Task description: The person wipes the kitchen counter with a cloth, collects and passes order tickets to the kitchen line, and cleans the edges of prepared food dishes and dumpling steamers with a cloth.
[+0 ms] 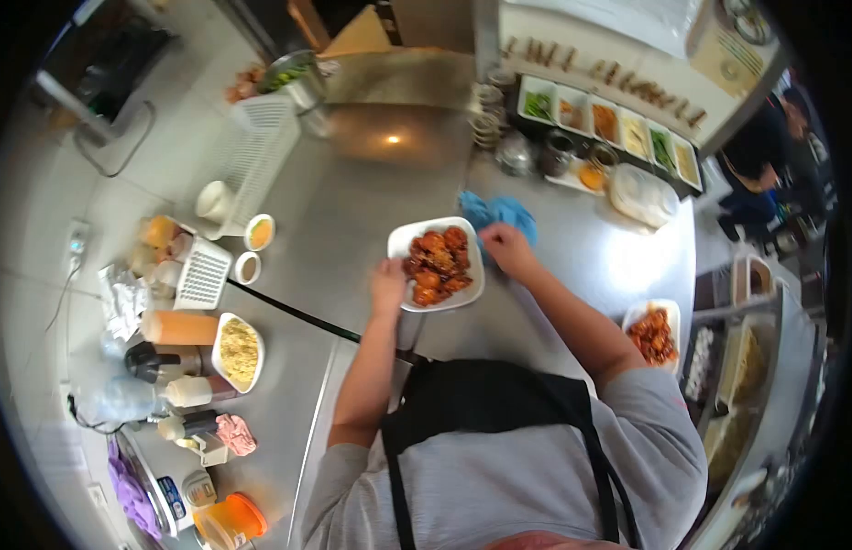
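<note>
A square white dish (477, 295) holds glazed reddish-brown pieces of food (437, 266) with light bits on top. My left hand (387, 286) grips the left side of this dish, its fingers at the rim. Beside the dish's upper right edge is my right hand (506, 249), with its fingers closed together; what they hold, if anything, is too small to make out. A crumpled blue cloth (515, 214) lies just behind my right hand.
Another dish of glazed food (652, 334) stands at the right. Topping trays (602, 123) line the back right. At left are a yellow-filled bowl (239, 352), bottles (180, 327) and a white basket (203, 274). Another person (758, 151) is at far right.
</note>
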The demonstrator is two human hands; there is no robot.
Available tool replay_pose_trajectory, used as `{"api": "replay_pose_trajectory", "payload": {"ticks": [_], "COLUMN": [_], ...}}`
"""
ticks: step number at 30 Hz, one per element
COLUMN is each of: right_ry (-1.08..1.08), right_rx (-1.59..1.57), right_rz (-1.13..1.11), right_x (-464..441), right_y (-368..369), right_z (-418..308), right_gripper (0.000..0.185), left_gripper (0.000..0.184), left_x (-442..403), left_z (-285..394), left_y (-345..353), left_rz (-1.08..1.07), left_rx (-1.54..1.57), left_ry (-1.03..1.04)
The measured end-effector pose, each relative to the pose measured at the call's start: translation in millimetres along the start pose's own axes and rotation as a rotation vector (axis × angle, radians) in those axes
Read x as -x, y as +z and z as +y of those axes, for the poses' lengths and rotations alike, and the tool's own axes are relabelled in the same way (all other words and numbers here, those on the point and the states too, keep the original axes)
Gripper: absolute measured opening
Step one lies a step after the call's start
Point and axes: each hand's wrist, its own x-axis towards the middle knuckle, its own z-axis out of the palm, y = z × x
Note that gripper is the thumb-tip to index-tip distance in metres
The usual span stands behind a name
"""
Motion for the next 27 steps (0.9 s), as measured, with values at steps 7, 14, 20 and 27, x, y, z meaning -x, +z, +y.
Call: {"api": "replay_pose_trajectory", "payload": {"ticks": [7,14,20,27], "right_ry": [-0.308,-0.455,0.266,0.241], "right_rx": [0.565,0.844,-1.017,-1.809], "right_rz": [-0.041,0.019,-0.093,-0.772], "right_x": [-11,32,10,8], "right_y": [-26,7,19,43], "right_z": [-26,-20,-25,-38], "right_gripper": [0.027,0.034,0.030,0.043], "left_gripper": [0.037,0.037,0.042,0.048], "left_x": [5,27,57,36], "left_z": [0,1,26,42], "left_y": [-28,-25,-9,8], "left_rz": [-0.283,-0.125,-0.328,-0.347], "left_rx": [-0.085,0.105,0.261,0.228], "left_ry": [-0.179,-0.127,-0.216,-0.020]}}
